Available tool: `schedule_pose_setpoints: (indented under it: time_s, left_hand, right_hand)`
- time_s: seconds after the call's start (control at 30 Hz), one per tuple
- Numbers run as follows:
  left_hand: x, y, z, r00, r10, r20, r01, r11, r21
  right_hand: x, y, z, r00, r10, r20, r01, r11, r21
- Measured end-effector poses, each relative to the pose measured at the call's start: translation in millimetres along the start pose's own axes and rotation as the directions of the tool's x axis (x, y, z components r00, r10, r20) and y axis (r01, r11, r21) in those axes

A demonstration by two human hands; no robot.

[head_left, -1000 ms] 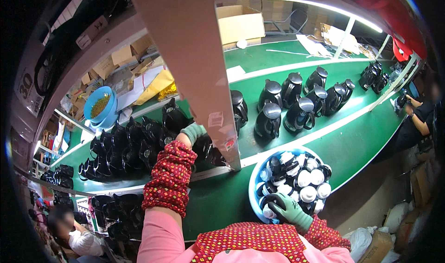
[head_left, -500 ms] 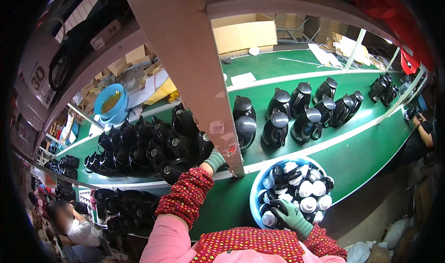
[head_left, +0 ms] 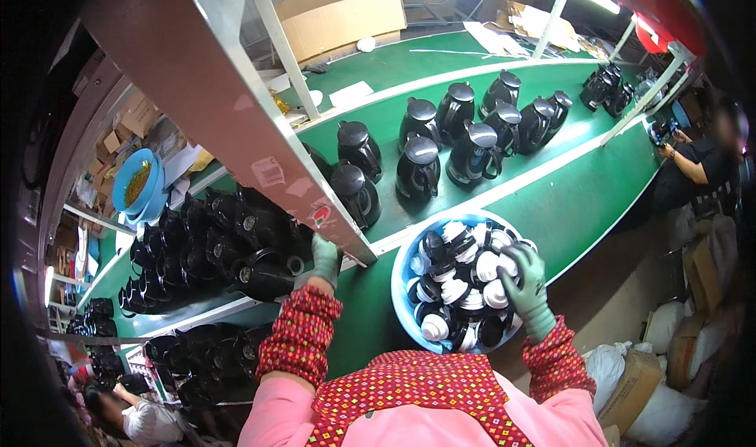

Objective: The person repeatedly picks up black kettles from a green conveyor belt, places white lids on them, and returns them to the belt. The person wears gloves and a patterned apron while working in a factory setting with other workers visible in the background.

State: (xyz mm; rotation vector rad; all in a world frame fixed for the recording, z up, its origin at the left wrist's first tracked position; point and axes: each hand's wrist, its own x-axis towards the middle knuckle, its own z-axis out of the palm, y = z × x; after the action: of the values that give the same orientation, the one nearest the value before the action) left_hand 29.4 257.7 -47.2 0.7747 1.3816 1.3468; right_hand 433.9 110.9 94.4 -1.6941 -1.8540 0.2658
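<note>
The right hand (head_left: 531, 289) has moved from the near part of the blue basin (head_left: 401, 289) to its right-hand side, and the whole view has turned, so the post (head_left: 264, 144) now slants across the upper left. The right hand's fingers (head_left: 517, 255) are bent and parted from the thumb over the black-and-white stoppers (head_left: 455, 291), which fill the basin; I cannot tell whether they grip one. The left hand (head_left: 325, 259) is beside the foot of the post, just right of a black jug (head_left: 264, 280) lying on its side; its fingers are too obscured to tell whether they hold anything. Both hands wear pale green gloves, with red patterned sleeve covers (head_left: 299, 335) behind them. The basin stands at the near edge of the green desk (head_left: 579, 199). Beyond it, lidded black jugs (head_left: 417, 168) stand upright in a loose group, while more black jugs crowd left of the post. An open cardboard box (head_left: 342, 25) sits at the back; a co-worker (head_left: 689, 167) is at the far right.
</note>
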Motion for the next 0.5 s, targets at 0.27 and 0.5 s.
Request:
schedule_pose_setpoints:
  time_s: [0.27,0.5]
  left_hand:
    - [-190,-1,25,0.775,0.56,0.293,-0.617,0.573,0.539]
    - [-147,19,95,0.618,0.196,0.761,-0.699,0.579,0.419]
  right_hand:
    - [32,82,25,0.966,0.256,-0.037,-0.258,0.948,-0.184]
    - [30,122,51,0.971,0.206,0.123,-0.19,0.973,-0.132]
